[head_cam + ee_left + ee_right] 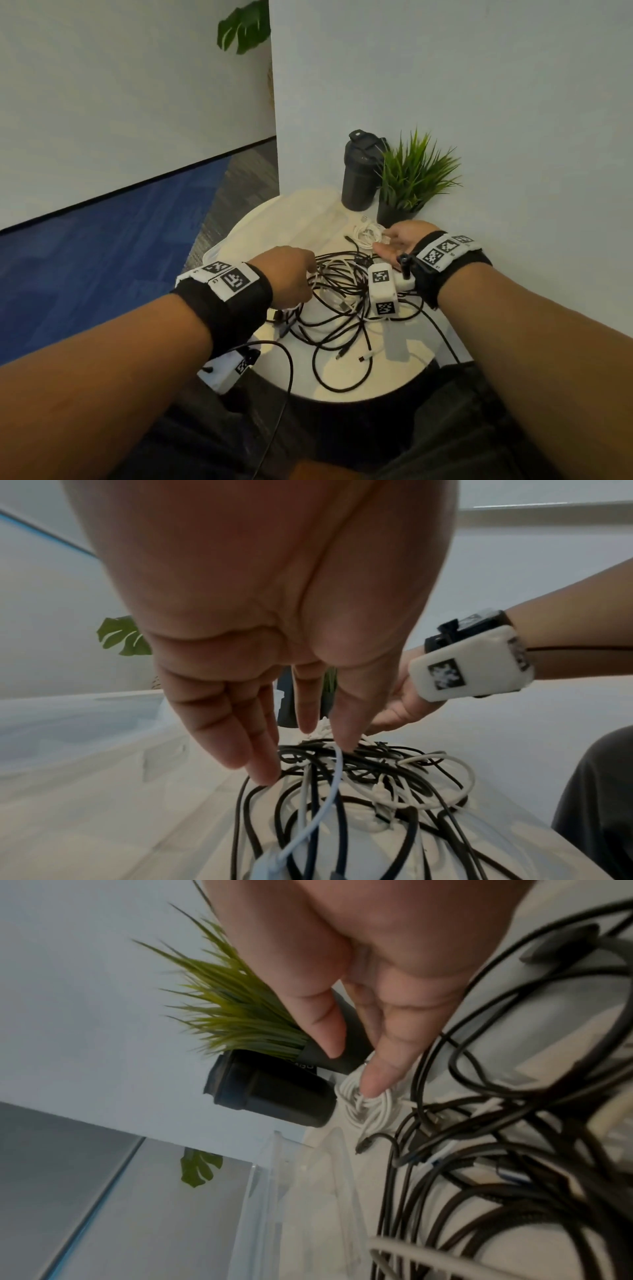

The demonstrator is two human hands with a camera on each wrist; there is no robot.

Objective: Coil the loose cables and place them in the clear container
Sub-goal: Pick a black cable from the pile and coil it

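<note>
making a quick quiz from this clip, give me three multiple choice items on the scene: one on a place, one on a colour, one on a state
1. Where does the dark bottle stand?
A. beside the potted plant
B. inside the clear container
C. on the floor

2. What colour is the small coiled cable by the right hand?
A. red
B. white
C. green

3. What state is the big cable pile in?
A. tangled on the table
B. neatly coiled in the container
C. hanging from the wall

Answers:
1 A, bottle and plant stand together at the wall.
2 B, its loops show white in the right wrist view.
3 A, black and white strands cross loosely under the left hand.
</note>
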